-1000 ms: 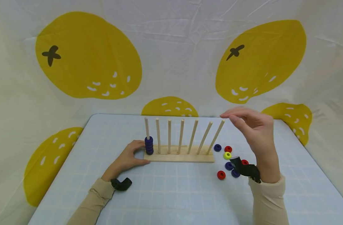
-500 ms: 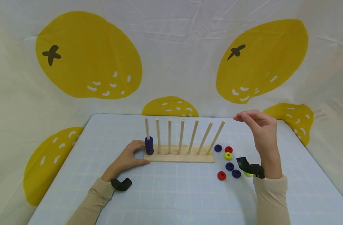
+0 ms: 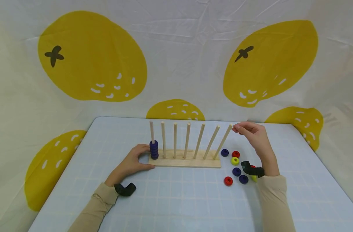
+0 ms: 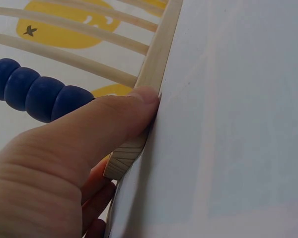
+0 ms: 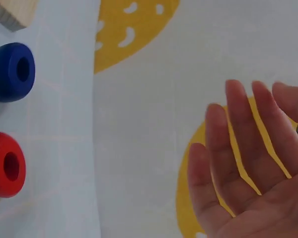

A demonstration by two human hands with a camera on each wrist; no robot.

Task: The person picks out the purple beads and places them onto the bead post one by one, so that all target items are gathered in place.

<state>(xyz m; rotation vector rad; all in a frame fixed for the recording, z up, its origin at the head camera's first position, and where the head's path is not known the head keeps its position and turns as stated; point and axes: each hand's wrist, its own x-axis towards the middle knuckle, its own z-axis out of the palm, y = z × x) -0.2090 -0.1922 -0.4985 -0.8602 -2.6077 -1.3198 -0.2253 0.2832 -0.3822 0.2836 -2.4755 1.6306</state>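
Observation:
A wooden peg stand (image 3: 188,162) with a row of upright pegs stands on the table in the head view. Several dark blue beads (image 3: 154,150) are stacked on its leftmost peg. My left hand (image 3: 135,160) grips the base's left end, thumb along the front edge and fingers behind, as the left wrist view confirms. Beside the top of the rightmost peg (image 3: 223,141), my right hand (image 3: 256,137) is raised with thumb and index fingertip close together. The right wrist view shows its other fingers loosely extended, and no bead is visible in it. Whether it touches the peg is unclear.
Right of the stand lie loose beads: a blue bead (image 3: 224,152), a red bead (image 3: 235,154), a yellow bead (image 3: 235,161) and several others. The right wrist camera partly covers some. A fruit-printed cloth (image 3: 176,58) hangs behind the table (image 3: 176,206).
My right hand moved right, away from the rightmost peg, then came back left and a little lower beside its top. The left hand and stand stay put.

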